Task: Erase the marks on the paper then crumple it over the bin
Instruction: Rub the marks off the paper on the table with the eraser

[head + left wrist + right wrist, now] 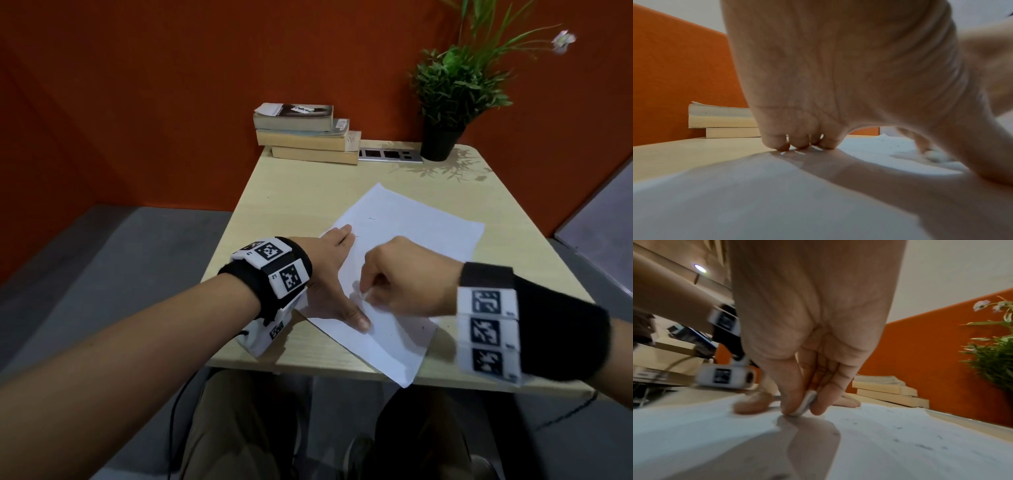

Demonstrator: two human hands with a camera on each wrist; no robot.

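A white sheet of paper (407,240) lies slanted on the wooden table (274,205), with faint pencil marks (920,446) on it. My left hand (329,274) lies flat on the sheet's left edge, fingers straight, thumb spread, holding it down. My right hand (400,277) pinches a small white eraser (805,404) between thumb and fingers, and its tip touches the paper (900,443) just right of the left thumb. In the left wrist view the eraser (935,154) appears blurred on the paper (777,194). No bin is in view.
A stack of three books (305,137) sits at the table's far edge, beside a silver socket strip (390,155) and a potted plant (445,102). An orange wall (171,85) stands behind. My knees are under the table's near edge.
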